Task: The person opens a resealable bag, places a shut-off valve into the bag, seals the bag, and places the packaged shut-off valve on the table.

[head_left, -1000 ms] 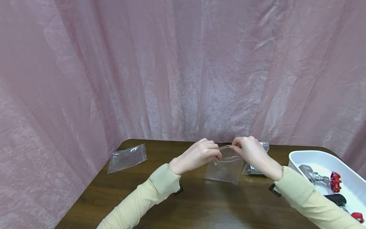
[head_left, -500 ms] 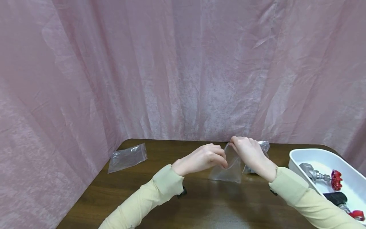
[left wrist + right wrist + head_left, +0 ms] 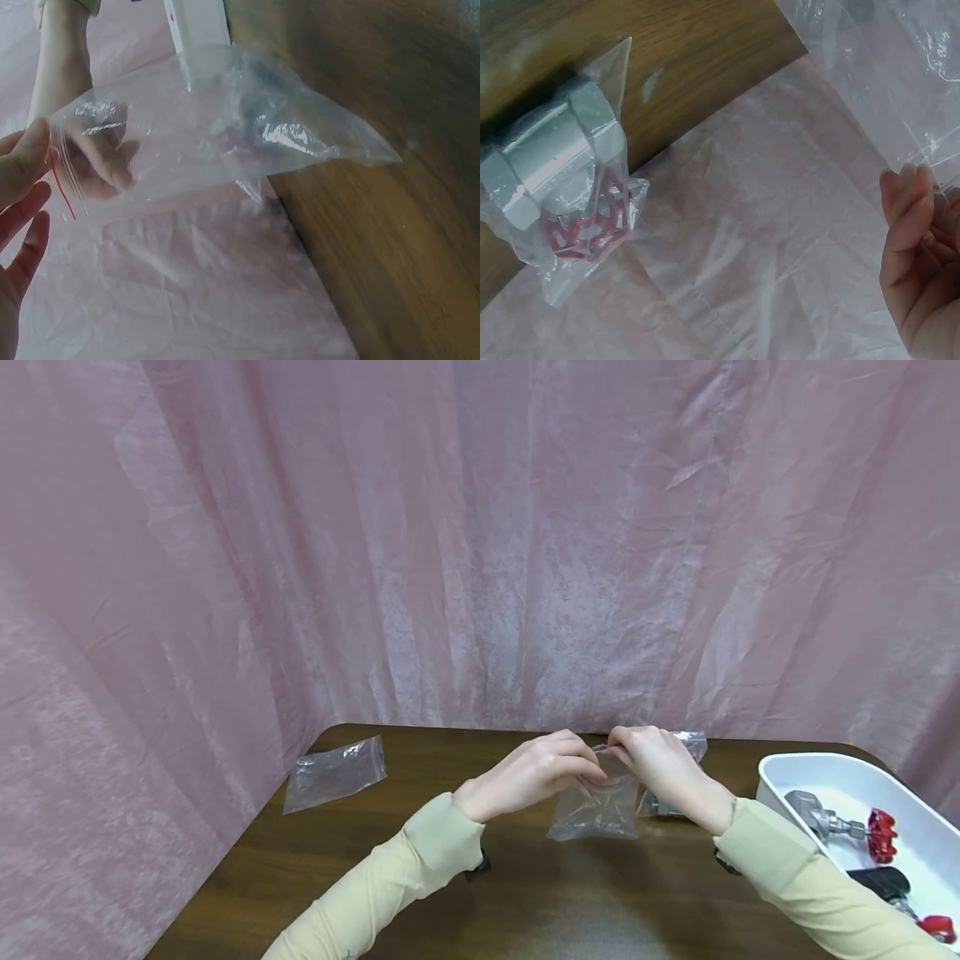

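So the left hand [image 3: 531, 777] has thumb and fingers pinched on the zip edge of a clear plastic bag [image 3: 596, 817], right by its red line. The right hand [image 3: 666, 770] is clamped on the same bag's mouth, fingertips together, and the bag hangs between and just below both hands. Just past the right hand sits another bag [image 3: 654, 805] with a metal valve [image 3: 549, 157] and red handwheel [image 3: 592, 225] inside. Further right of that hand, a white tub [image 3: 918, 868] holds a second valve with a red wheel [image 3: 882, 836], plus a black-and-red piece [image 3: 885, 885]. Well left of the left hand, a flat clear bag [image 3: 333, 778] lies on the table [image 3: 562, 914].
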{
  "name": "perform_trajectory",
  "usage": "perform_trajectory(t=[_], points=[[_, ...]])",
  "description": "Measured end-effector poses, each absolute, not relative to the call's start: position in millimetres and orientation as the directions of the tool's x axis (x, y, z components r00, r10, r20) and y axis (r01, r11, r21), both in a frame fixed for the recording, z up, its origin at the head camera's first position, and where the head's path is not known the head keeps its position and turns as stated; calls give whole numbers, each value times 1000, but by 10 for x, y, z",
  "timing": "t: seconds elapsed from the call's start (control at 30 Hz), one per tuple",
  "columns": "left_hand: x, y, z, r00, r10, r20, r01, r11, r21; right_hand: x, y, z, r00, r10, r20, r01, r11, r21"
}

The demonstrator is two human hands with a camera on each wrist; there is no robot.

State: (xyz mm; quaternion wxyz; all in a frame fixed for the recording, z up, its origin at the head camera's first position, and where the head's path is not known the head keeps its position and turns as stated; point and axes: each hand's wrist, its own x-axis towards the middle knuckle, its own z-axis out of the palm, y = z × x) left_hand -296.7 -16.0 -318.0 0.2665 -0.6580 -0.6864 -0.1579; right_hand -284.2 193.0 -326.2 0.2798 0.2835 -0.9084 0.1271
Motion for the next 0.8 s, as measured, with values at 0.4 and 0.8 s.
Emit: perform_trajectory(t=[0.4,0.8], points=[[-3181,-220,-3294,-78,782,619,997,53,59,-2872,1954,-3286,-658,-459,597,-626,774,-95],[-3234,-186,-3307,-68,759,648,995,2,101,-2795,2061,-3139,-727,-413,549,-608,759,-234]])
